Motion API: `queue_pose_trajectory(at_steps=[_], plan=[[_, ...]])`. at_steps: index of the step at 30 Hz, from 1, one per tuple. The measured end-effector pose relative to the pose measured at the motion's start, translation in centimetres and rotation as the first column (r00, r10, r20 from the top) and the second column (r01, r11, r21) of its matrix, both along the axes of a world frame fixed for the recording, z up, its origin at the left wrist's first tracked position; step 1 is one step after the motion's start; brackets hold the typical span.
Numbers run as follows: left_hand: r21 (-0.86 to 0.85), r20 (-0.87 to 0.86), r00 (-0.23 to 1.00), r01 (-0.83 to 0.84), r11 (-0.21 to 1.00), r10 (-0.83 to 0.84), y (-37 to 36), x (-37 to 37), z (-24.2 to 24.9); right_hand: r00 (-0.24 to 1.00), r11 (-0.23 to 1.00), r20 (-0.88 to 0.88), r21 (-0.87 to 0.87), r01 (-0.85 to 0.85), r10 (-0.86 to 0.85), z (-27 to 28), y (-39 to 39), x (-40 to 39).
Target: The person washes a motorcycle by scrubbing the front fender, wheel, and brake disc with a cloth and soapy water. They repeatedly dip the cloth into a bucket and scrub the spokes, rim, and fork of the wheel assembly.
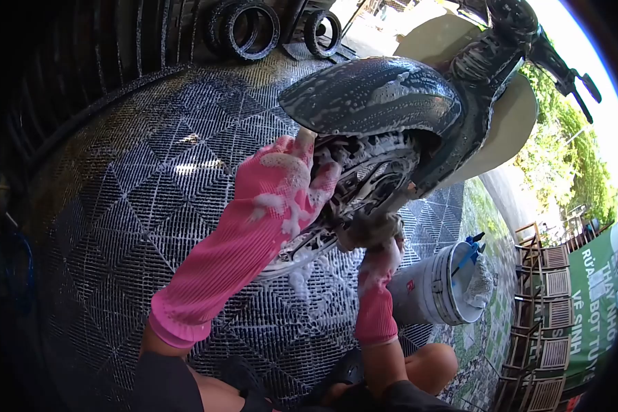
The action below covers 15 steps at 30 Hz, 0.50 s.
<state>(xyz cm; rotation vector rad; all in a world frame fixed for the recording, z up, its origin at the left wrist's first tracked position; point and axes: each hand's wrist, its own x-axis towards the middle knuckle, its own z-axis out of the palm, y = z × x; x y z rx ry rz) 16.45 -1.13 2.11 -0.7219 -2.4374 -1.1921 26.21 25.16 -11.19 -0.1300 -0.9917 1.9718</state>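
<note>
A motorbike's front wheel (371, 172) is coated in white foam under a dark, soapy fender (378, 93). My left hand (285, 175), in a long pink rubber glove flecked with suds, is closed at the wheel's near edge, just below the fender's tip. Its fingertips are partly hidden. Lower on the wheel, my right hand (381, 257), also pink-gloved, is closed round a wet grey-brown cloth (371, 230) pressed near the hub. Foam hides the cloth's exact shape.
A white bucket (426, 288) with a blue-handled tool (468, 253) and a pale sudsy lump stands right of my right hand. Loose tyres (253, 31) lean at the back. Wet grated tiles (137, 206) cover the floor. A green banner (594, 302) and wooden chairs (555, 316) are at right.
</note>
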Motion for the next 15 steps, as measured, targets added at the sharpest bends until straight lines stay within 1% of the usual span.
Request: queue_pose_trajectory(at_steps=[1, 2, 3, 4, 6, 7, 8, 10, 11, 13, 15], plan=[[-0.001, -0.02, 1.0, -0.015, 1.0, 0.015, 0.0, -0.2, -0.1, 1.0, 0.999, -0.002, -0.037, 0.007, -0.007, -1.0, -0.3, -0.3], [0.002, -0.04, 0.999, -0.026, 1.0, 0.026, 0.0, -0.4, -0.1, 0.989, 0.989, -0.025, 0.005, -0.146, 0.146, -1.0, 0.6, -0.9], [0.002, -0.054, 0.998, -0.04, 0.999, 0.04, 0.0, -0.7, -0.1, 0.955, 0.955, -0.034, 0.051, -0.293, 0.295, -0.7, 2.5, -1.3], [0.008, -0.065, 0.997, -0.051, 0.999, 0.052, -0.1, -0.8, -0.1, 0.884, 0.858, -0.107, -0.213, -0.467, 0.454, 2.6, 2.4, -2.0], [0.017, -0.083, 0.994, -0.065, 0.998, 0.066, 0.0, -1.2, 0.0, 0.918, 0.917, -0.031, 0.079, -0.391, 0.395, 7.6, 2.6, -4.6], [0.008, -0.105, 0.992, -0.071, 0.997, 0.072, 0.1, -1.2, 0.0, 0.92, 0.919, -0.034, 0.074, -0.386, 0.39, 8.8, 3.6, -5.2], [0.001, -0.119, 0.99, -0.083, 0.997, 0.082, 0.2, -1.3, 0.1, 0.86, 0.858, 0.076, 0.068, -0.509, 0.504, 9.8, 5.2, -5.2], [-0.009, -0.152, 0.983, -0.105, 0.994, 0.102, 0.2, -1.4, 0.2, 0.772, 0.778, 0.176, 0.048, -0.627, 0.611, 10.1, 6.6, -7.2], [-0.013, -0.167, 0.979, -0.117, 0.993, 0.113, 0.2, -1.4, 0.3, 0.66, 0.645, -0.006, 0.214, -0.733, 0.751, 9.1, 6.8, -8.9], [-0.012, -0.195, 0.972, -0.135, 0.991, 0.13, 0.3, -1.7, 0.3, 0.491, 0.507, -0.148, 0.389, -0.769, 0.859, 6.7, 7.3, -9.7], [-0.011, -0.242, 0.958, -0.161, 0.987, 0.154, 0.3, -2.2, 0.3, 0.432, 0.428, -0.115, 0.499, -0.753, 0.894, 4.5, 5.5, -9.4]])
